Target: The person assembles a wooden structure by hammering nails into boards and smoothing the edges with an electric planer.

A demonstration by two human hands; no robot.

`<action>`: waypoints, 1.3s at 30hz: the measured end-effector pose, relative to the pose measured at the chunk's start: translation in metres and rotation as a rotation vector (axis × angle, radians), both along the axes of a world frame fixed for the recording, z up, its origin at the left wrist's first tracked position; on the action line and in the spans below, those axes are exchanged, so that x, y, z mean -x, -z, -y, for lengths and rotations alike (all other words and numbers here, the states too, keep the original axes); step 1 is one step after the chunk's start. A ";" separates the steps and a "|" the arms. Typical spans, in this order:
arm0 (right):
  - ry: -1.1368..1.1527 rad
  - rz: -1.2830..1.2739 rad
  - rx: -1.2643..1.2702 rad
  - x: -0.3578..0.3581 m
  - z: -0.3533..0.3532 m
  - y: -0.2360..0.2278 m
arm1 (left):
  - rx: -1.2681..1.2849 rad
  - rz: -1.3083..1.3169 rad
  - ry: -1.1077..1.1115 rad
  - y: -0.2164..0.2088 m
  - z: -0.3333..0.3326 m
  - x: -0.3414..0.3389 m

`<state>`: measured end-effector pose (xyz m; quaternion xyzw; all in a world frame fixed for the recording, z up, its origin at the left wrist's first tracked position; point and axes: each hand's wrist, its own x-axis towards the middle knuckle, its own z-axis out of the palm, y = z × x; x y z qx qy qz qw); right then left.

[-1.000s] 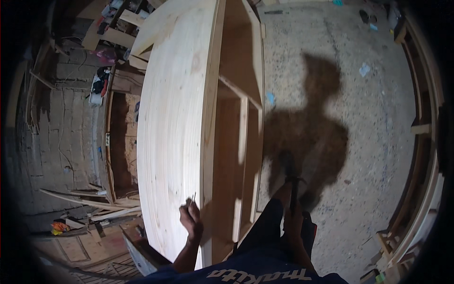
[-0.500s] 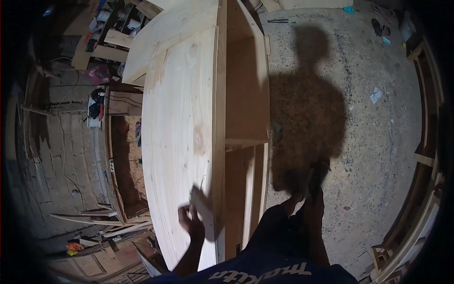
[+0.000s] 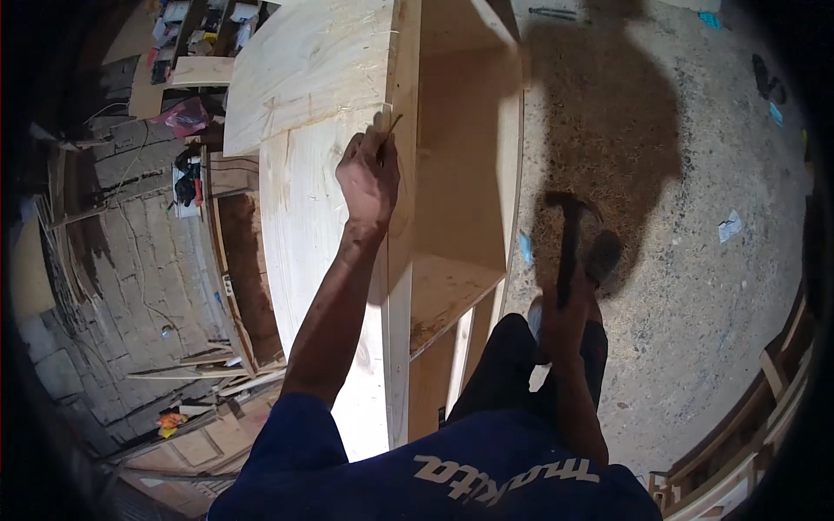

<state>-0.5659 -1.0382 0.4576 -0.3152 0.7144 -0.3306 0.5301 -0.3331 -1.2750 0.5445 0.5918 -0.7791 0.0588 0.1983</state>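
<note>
My left hand [image 3: 368, 184] is stretched forward over the pale wooden cabinet [image 3: 321, 217], close to its long edge. A thin dark nail [image 3: 396, 122] is pinched in its fingertips, slanting up beside the seam between two boards. Whether the nail's point touches the wood I cannot tell. Low at my right side, my right hand [image 3: 563, 326] is closed round the handle of a claw hammer [image 3: 569, 239]. The hammer's head is up, above the floor and apart from the cabinet. Open compartments [image 3: 460, 165] show on the cabinet's right side.
The speckled concrete floor [image 3: 695, 260] stretches to the right, with scraps of paper [image 3: 730, 226] and footwear [image 3: 766, 80] on it. A wooden frame [image 3: 239, 286] stands left of the cabinet. Wood offcuts [image 3: 200, 373] and a pink plastic bag [image 3: 184, 117] lie beyond.
My left hand has moved forward along the cabinet to the board seam. The hammer in my right hand now shows plainly against the floor. The view has shifted slightly.
</note>
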 end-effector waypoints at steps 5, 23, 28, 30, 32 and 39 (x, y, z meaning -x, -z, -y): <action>-0.013 -0.040 0.157 -0.032 0.047 0.010 | 0.024 0.007 0.006 0.012 0.006 0.001; 0.274 0.466 -0.038 -0.156 0.117 -0.011 | -0.098 -0.022 -0.001 0.013 0.008 0.002; 0.632 0.616 0.092 -0.080 0.148 -0.074 | -0.097 0.011 -0.018 0.004 0.004 -0.010; 0.862 0.744 0.159 -0.065 0.150 -0.069 | -0.090 -0.016 -0.026 0.003 0.008 -0.006; 1.015 0.803 0.473 -0.064 0.146 -0.059 | -0.090 0.000 -0.004 0.009 0.008 -0.004; 0.246 0.743 -0.087 -0.117 0.138 -0.051 | -0.084 0.034 -0.025 0.008 0.004 -0.011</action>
